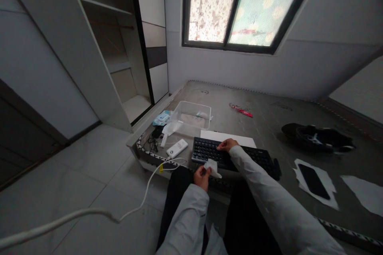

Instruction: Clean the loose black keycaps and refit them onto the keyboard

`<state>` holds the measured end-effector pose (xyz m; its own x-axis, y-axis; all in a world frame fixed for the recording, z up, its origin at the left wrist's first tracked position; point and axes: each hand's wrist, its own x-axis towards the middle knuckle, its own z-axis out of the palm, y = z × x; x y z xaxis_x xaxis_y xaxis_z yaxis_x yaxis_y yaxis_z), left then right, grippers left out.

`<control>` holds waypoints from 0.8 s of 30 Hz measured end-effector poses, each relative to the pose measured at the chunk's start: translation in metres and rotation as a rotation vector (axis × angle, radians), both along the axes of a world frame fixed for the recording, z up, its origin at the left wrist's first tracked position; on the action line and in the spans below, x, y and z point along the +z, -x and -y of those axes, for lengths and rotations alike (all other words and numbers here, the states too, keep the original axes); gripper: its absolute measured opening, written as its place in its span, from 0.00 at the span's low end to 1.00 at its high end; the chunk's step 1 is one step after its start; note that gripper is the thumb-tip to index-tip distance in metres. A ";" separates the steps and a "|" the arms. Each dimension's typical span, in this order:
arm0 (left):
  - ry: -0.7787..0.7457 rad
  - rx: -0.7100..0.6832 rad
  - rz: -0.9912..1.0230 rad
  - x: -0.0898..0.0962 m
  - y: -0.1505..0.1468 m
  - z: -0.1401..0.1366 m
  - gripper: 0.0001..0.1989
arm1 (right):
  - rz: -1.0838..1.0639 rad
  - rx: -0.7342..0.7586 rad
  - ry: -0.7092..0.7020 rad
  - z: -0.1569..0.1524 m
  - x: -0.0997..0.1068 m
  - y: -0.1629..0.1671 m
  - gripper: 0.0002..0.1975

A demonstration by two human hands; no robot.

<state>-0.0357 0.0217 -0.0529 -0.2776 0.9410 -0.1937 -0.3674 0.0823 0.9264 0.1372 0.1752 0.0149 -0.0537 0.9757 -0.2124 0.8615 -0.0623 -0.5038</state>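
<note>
A black keyboard (206,150) lies along the front edge of a grey mattress-like surface, close to my knees. My left hand (202,177) is closed on a crumpled white tissue (212,166), just in front of the keyboard's near edge. Over the middle of the keys is my right hand (229,144), its fingertips drawn together and touching the keyboard. Whatever may be between those fingertips is too small to make out. The right forearm covers part of the keyboard. Behind the keyboard lies a flat white sheet or board (236,138).
On the left are a clear plastic bin (191,105), a blue-white wipes pack (162,118), a white power bank (177,148) and its cable (146,191). A red item (243,111) lies behind. Rightward are a black bag (317,137) and a phone (314,181) on paper.
</note>
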 end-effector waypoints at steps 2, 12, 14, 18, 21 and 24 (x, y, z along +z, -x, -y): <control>0.005 0.000 -0.011 -0.001 0.000 0.000 0.21 | -0.004 0.014 0.003 0.001 0.000 0.000 0.17; 0.010 0.001 -0.018 0.001 0.001 0.000 0.20 | -0.026 0.024 -0.045 0.012 0.004 0.000 0.15; 0.015 -0.009 -0.010 0.002 0.002 0.000 0.20 | -0.022 0.034 -0.040 0.012 0.004 -0.001 0.14; 0.027 -0.006 0.002 0.003 0.002 0.000 0.20 | -0.004 0.059 -0.020 0.009 0.003 -0.002 0.14; 0.029 0.009 0.000 0.002 0.000 -0.001 0.20 | 0.006 0.072 -0.016 0.006 0.002 -0.002 0.15; 0.010 0.001 0.002 -0.001 -0.001 -0.001 0.19 | -0.003 0.080 -0.009 0.004 0.002 -0.002 0.14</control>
<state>-0.0345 0.0232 -0.0535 -0.2778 0.9388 -0.2036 -0.3689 0.0914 0.9250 0.1388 0.1710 0.0166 -0.1321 0.9701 -0.2038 0.8622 0.0110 -0.5064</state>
